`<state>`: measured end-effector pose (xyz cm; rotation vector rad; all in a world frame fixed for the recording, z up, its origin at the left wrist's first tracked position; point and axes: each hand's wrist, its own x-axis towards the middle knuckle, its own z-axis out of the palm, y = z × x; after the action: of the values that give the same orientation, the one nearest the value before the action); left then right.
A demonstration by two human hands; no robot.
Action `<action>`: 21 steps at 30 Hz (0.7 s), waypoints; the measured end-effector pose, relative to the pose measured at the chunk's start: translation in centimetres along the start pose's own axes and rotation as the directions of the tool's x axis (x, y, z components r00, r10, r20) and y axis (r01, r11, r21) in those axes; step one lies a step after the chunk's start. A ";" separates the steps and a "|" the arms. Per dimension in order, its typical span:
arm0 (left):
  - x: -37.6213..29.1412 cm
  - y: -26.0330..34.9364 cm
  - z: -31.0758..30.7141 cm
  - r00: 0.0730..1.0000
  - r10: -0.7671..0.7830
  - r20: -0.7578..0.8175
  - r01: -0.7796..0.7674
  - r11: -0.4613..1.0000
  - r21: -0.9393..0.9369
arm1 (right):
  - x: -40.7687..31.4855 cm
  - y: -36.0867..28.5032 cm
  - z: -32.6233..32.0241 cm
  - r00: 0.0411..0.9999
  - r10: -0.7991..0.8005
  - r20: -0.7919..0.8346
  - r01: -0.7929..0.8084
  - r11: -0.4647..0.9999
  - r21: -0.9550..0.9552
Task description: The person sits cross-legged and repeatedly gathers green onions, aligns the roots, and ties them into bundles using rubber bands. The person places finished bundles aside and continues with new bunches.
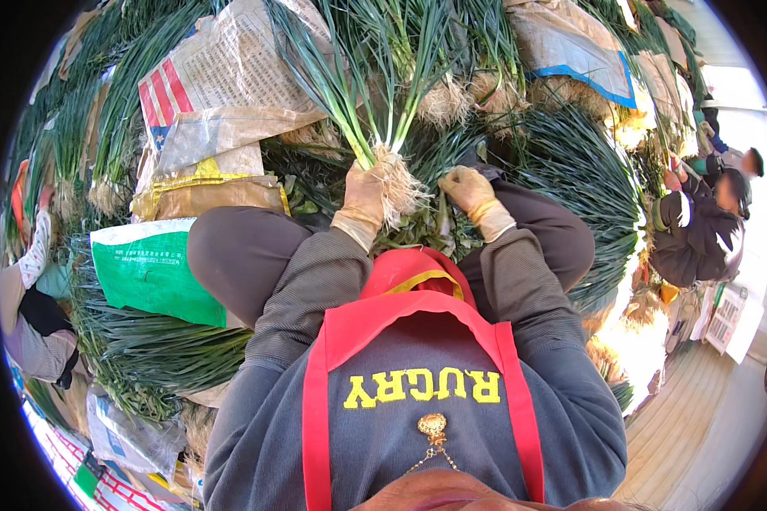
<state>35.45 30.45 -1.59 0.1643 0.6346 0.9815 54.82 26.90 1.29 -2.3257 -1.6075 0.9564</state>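
Observation:
My left hand [363, 197], in a pale tan glove, grips a small bunch of green garlic or young leeks [393, 121] near the roots. The pale, stringy roots [396, 185] hang beside the fingers, and the long green leaves fan away from me. To the right of those roots is my gloved right hand [470, 188], its fingers curled; whether anything thin is pinched there is hard to see. Between my bent knees lie loose leaves [415, 230], just beyond a red apron [415, 271] with a yellow trim.
Heaped leafy bunches [569, 172] lie at my right, more [166, 351] at my left. Woven sacks [230, 83] cover part of the pile ahead; a green-and-white sack [160, 271] lies by my left knee. People sit at far right [700, 230] and far left [38, 319].

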 end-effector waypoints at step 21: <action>1.3 -0.2 0.0 0.982 -0.048 -0.182 0.064 0.995 0.083 | 1.8 -1.8 3.0 1.000 -0.001 0.027 -0.018 0.727 0.686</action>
<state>36.08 31.40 -2.23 0.1360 0.8445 0.9206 52.05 28.61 -0.91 -1.7894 -0.9790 1.3080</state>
